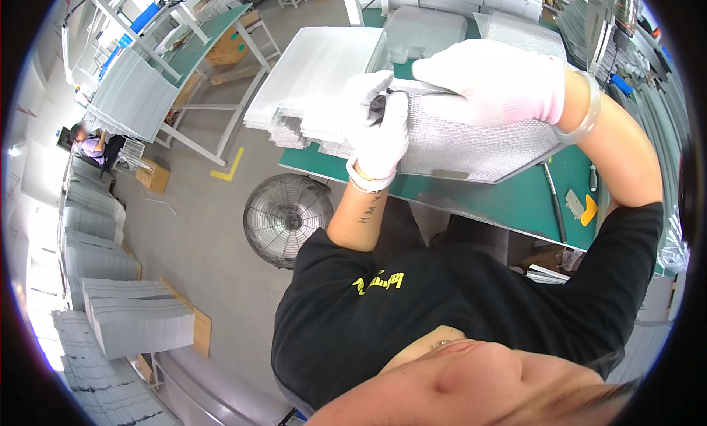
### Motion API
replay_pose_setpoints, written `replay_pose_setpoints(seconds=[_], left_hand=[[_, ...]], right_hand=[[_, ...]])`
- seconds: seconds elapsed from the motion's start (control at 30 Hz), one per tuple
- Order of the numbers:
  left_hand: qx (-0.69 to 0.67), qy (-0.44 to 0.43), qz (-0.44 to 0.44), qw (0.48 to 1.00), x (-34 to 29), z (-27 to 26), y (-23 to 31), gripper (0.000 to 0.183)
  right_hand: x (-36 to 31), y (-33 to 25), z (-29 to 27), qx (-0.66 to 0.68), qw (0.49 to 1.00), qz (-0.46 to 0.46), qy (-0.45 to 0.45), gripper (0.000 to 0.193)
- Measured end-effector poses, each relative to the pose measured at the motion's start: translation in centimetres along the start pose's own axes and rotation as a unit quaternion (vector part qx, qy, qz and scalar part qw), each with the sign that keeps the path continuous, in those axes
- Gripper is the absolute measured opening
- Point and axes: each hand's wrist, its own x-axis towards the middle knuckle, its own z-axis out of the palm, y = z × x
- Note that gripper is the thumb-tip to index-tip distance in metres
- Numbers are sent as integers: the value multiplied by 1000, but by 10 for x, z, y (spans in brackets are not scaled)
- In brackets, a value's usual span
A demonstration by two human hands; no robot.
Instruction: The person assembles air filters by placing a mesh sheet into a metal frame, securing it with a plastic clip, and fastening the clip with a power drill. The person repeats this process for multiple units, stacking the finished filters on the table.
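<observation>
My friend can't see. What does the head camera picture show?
Two white-gloved hands work on a silver mesh panel lying on a green table: the left hand pinches its near edge, the right hand presses on top. A stack of similar panels sits beside it, and a round fan stands on the floor.

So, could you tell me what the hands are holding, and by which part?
Both gloved hands, left hand and right hand, grip the mesh panel along its metal frame edge.

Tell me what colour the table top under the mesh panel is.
Green; the table top shows best in the head view, below the silver mesh panel.
</observation>
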Motion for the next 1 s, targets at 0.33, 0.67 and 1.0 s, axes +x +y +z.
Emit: replay_pose_setpoints(seconds=[0.33, 0.67, 1.0], left_hand=[[-55, -75, -25, 995, 3, -5, -6, 27], [94, -124, 57, 986, 9, -12, -18, 33], [64, -444, 63, 891, 90, 71, 29, 39]], right_hand=[[6, -11, 11, -61, 998, 13, 22, 27], [-28, -13, -13, -189, 964, -30, 185, 36], [-350, -7, 213, -158, 769, 618, 46, 32]])
